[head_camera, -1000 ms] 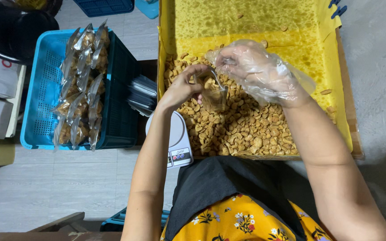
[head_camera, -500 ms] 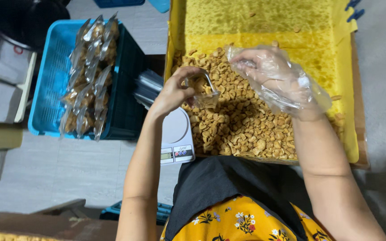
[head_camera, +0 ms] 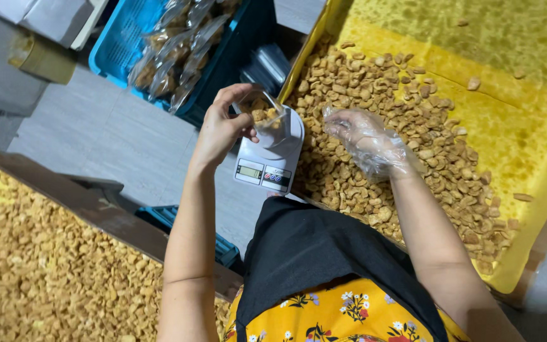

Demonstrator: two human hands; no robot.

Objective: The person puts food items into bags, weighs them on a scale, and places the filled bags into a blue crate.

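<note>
Your left hand [head_camera: 223, 130] pinches the rim of a small clear plastic bag partly filled with pale nuts [head_camera: 267, 120], keeping it upright on the white digital kitchen scale [head_camera: 270, 158] so the mouth stays open upward. Your right hand [head_camera: 365, 139], in a thin transparent glove, rests loosely open on the heap of loose nuts [head_camera: 413, 139] in the yellow-lined tray [head_camera: 539, 126], beside the scale. Behind the scale, a blue plastic crate [head_camera: 121, 44] holds filled bags.
</note>
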